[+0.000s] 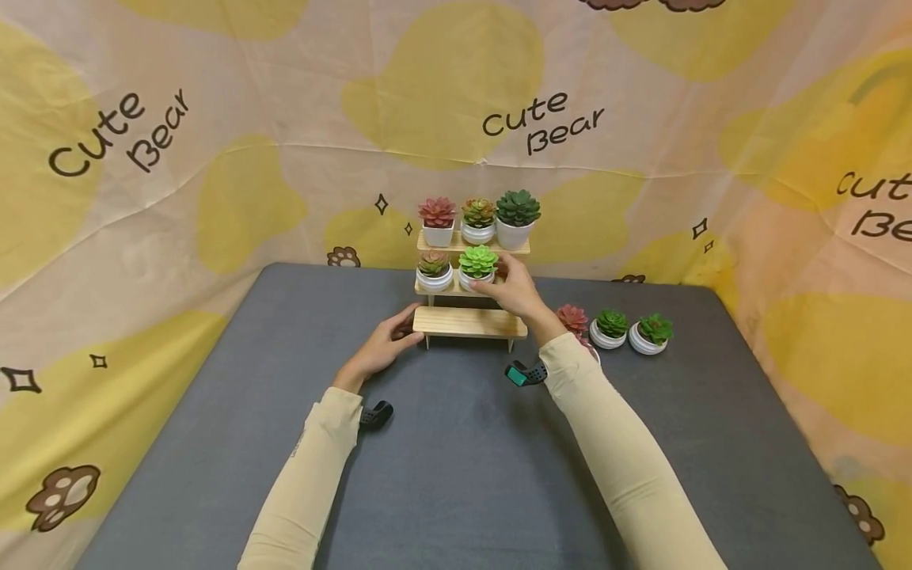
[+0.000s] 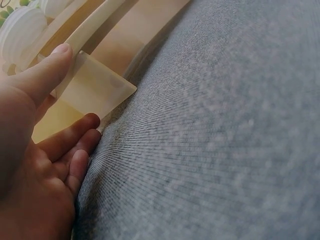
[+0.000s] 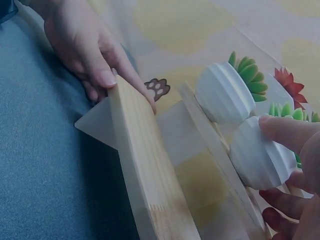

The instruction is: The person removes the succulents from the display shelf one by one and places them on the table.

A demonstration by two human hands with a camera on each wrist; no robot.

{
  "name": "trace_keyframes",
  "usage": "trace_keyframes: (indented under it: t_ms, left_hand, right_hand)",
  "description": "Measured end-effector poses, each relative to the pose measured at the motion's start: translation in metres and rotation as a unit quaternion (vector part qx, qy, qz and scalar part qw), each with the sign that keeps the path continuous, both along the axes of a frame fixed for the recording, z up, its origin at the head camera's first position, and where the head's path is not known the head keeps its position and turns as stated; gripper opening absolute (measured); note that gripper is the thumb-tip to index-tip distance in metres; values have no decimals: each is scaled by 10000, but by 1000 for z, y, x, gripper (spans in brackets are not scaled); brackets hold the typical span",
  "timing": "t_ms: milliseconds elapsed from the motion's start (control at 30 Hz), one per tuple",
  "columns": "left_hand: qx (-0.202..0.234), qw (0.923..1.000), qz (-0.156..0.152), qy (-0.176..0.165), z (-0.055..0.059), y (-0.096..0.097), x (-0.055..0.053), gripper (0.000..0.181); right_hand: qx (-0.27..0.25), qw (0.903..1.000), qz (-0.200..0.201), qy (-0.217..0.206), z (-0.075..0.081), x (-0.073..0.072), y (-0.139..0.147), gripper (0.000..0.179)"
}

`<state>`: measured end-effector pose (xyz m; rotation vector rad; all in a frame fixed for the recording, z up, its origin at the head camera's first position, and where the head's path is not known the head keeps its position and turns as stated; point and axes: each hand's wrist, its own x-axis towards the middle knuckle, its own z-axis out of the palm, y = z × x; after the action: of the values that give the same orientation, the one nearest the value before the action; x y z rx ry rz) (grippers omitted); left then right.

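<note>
A three-step wooden display stand with translucent side legs stands near the back of the table. My left hand holds the left end of its lowest step, thumb at the front edge and index finger behind. On the middle step, my right hand grips the white ribbed pot of a bright green succulent, thumb on one side and fingers on the other. Right beside it on that step sits a reddish-green succulent. The top step carries a pink succulent, a red-green succulent and a dark green succulent.
To the right of the stand, on the grey table, are a pink succulent partly hidden by my right arm, a green succulent and another green succulent. A printed fabric backdrop rises behind the table.
</note>
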<state>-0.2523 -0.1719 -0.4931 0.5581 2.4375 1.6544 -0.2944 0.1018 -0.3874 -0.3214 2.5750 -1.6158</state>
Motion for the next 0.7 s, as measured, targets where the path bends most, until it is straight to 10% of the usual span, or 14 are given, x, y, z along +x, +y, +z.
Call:
trace_keyframes:
  t_ms: [700]
  left_hand:
    - [0,10000,54,-44,3,0,3,66]
  right_hand:
    - [-162,9997,101,157,3,3,0,62]
